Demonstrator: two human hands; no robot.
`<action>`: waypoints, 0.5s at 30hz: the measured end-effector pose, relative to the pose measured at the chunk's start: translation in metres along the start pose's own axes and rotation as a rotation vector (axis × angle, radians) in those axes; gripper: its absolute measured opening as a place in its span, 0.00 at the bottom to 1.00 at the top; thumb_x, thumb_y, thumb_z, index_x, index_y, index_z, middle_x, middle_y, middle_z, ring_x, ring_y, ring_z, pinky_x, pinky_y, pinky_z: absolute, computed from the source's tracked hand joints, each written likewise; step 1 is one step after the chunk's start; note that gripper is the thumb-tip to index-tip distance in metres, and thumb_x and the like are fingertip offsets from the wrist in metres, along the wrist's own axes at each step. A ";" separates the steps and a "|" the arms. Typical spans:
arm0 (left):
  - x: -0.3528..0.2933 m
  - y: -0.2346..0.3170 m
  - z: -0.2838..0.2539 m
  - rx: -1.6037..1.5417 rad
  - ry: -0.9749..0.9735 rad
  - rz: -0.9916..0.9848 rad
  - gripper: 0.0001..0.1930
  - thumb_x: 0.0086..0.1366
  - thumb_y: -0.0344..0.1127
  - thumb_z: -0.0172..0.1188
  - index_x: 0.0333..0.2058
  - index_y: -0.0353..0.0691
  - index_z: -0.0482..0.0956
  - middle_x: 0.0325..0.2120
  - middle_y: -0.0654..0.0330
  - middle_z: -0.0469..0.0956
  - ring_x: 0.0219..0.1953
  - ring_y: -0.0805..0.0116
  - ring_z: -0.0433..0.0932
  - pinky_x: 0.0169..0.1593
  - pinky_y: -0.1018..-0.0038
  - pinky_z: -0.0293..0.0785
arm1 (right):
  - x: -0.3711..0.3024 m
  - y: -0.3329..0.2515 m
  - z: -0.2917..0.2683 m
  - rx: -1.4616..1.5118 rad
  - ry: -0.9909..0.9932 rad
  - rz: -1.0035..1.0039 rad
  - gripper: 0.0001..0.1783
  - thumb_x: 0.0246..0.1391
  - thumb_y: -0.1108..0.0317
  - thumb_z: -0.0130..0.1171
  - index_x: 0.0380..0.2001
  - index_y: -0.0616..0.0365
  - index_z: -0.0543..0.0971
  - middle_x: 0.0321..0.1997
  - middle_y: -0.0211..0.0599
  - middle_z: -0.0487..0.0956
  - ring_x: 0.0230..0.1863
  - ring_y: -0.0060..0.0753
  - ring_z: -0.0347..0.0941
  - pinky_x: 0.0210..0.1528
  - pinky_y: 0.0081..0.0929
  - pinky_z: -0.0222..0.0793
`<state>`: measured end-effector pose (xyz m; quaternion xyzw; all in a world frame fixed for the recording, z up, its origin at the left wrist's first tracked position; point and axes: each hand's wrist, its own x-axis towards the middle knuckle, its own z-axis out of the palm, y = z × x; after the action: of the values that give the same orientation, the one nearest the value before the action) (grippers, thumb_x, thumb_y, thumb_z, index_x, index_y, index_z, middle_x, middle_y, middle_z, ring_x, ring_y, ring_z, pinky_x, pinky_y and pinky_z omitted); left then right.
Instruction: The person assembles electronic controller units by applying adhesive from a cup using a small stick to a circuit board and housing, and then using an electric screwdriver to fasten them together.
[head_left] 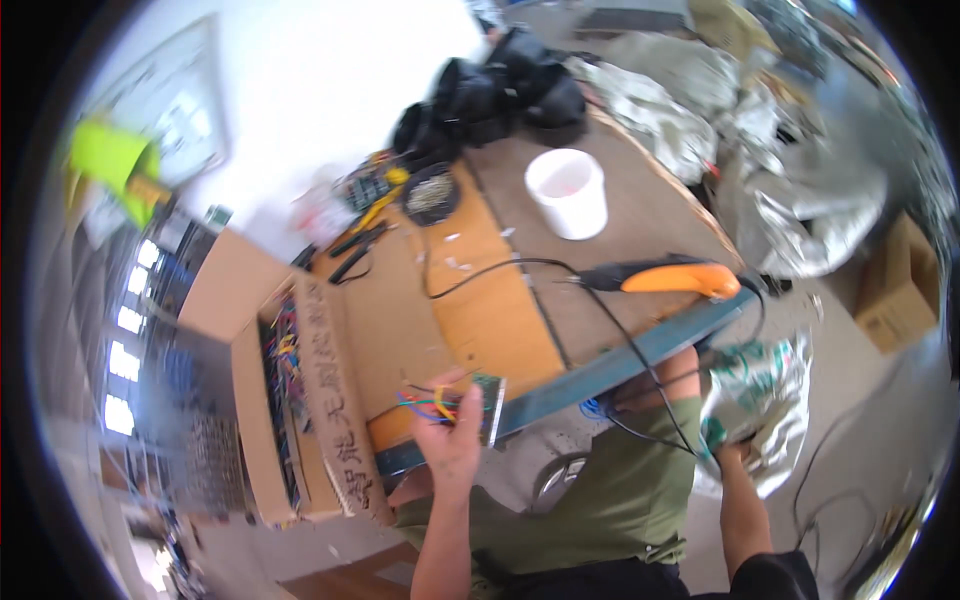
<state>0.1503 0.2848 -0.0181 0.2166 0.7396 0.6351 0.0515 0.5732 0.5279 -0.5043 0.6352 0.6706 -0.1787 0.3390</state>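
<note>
My left hand (452, 435) is closed around a small circuit board (489, 408) with yellow, blue and green wires (428, 405) sticking out to its left. It holds the board just above the table's front edge, over my lap. On the right, low beside my knee, my right hand (735, 453) is at a white plastic bag (775, 400) with green print. The bag's folds hide its fingers, so I cannot see whether it grips anything. An orange and black corded hand tool (675, 278) lies near the table's right front corner.
A cardboard box (345, 410) full of wired parts stands at the left. On the table (500, 300) are a white bucket (567, 192), a dark bowl of small pieces (432, 195) and pliers (357, 250). Black containers (470, 105) sit behind. A black cable (630, 345) hangs over the front edge.
</note>
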 end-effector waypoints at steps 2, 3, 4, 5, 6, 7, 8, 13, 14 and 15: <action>-0.003 -0.007 -0.017 0.099 0.057 0.087 0.15 0.61 0.26 0.67 0.46 0.34 0.78 0.28 0.66 0.76 0.29 0.81 0.73 0.35 0.82 0.71 | 0.006 0.006 0.014 0.098 0.083 -0.044 0.52 0.55 0.34 0.47 0.72 0.61 0.54 0.77 0.55 0.51 0.77 0.60 0.43 0.77 0.47 0.29; 0.009 0.001 0.000 0.027 0.021 0.095 0.15 0.61 0.28 0.67 0.46 0.33 0.78 0.29 0.65 0.78 0.30 0.81 0.74 0.35 0.82 0.70 | 0.053 0.040 0.035 0.164 0.068 -0.018 0.51 0.53 0.35 0.51 0.70 0.60 0.59 0.74 0.56 0.57 0.75 0.59 0.50 0.76 0.45 0.39; 0.021 0.010 0.013 0.080 -0.001 0.199 0.15 0.61 0.25 0.66 0.47 0.32 0.77 0.27 0.67 0.76 0.28 0.81 0.73 0.33 0.83 0.70 | 0.098 0.077 0.054 0.211 0.060 0.013 0.50 0.51 0.35 0.55 0.68 0.59 0.64 0.71 0.57 0.63 0.73 0.58 0.56 0.74 0.43 0.48; 0.013 0.004 -0.001 0.153 0.021 0.191 0.14 0.61 0.25 0.65 0.47 0.32 0.77 0.27 0.66 0.77 0.28 0.81 0.74 0.34 0.83 0.70 | 0.075 0.070 0.040 0.212 -0.010 -0.030 0.49 0.51 0.36 0.56 0.68 0.59 0.64 0.70 0.57 0.64 0.72 0.58 0.57 0.73 0.43 0.50; 0.004 -0.001 -0.018 0.221 0.039 0.168 0.14 0.62 0.25 0.65 0.47 0.31 0.77 0.27 0.66 0.78 0.28 0.81 0.74 0.34 0.82 0.71 | 0.050 0.066 0.022 0.208 -0.076 -0.071 0.48 0.51 0.37 0.56 0.67 0.59 0.65 0.69 0.57 0.65 0.71 0.57 0.58 0.72 0.44 0.52; -0.002 0.000 -0.030 0.175 0.073 0.109 0.13 0.63 0.25 0.64 0.46 0.32 0.77 0.28 0.65 0.78 0.28 0.80 0.74 0.35 0.82 0.71 | 0.032 0.069 0.008 0.238 -0.127 -0.090 0.47 0.51 0.37 0.56 0.67 0.59 0.66 0.69 0.57 0.66 0.71 0.57 0.59 0.71 0.44 0.54; -0.004 0.000 -0.036 0.113 0.092 0.060 0.13 0.64 0.26 0.64 0.46 0.32 0.77 0.29 0.65 0.78 0.29 0.80 0.74 0.35 0.82 0.71 | 0.017 0.074 -0.004 0.274 -0.169 -0.095 0.46 0.51 0.38 0.57 0.66 0.59 0.67 0.68 0.57 0.67 0.70 0.57 0.60 0.71 0.44 0.56; 0.011 -0.019 -0.047 -0.366 0.141 -0.145 0.07 0.70 0.31 0.58 0.43 0.36 0.80 0.33 0.66 0.79 0.36 0.80 0.76 0.41 0.80 0.73 | -0.001 0.109 -0.003 0.356 0.032 -0.078 0.41 0.50 0.45 0.62 0.61 0.61 0.71 0.61 0.59 0.73 0.64 0.57 0.68 0.64 0.45 0.65; 0.018 -0.026 -0.045 -0.395 0.104 -0.235 0.07 0.70 0.32 0.58 0.42 0.35 0.80 0.33 0.66 0.80 0.37 0.79 0.77 0.42 0.79 0.74 | 0.012 0.127 0.009 0.322 0.180 -0.045 0.39 0.48 0.49 0.66 0.58 0.64 0.73 0.57 0.60 0.76 0.60 0.58 0.71 0.60 0.45 0.67; 0.028 -0.035 -0.032 -0.450 0.079 -0.242 0.08 0.71 0.34 0.58 0.41 0.35 0.81 0.33 0.66 0.80 0.36 0.79 0.77 0.41 0.79 0.74 | 0.019 0.155 0.018 0.287 0.339 0.021 0.37 0.46 0.53 0.69 0.55 0.66 0.74 0.53 0.61 0.78 0.56 0.58 0.74 0.57 0.45 0.70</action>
<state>0.1051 0.2624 -0.0402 0.0845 0.6016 0.7809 0.1453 0.7283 0.5500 -0.5002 0.7047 0.6792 -0.1592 0.1293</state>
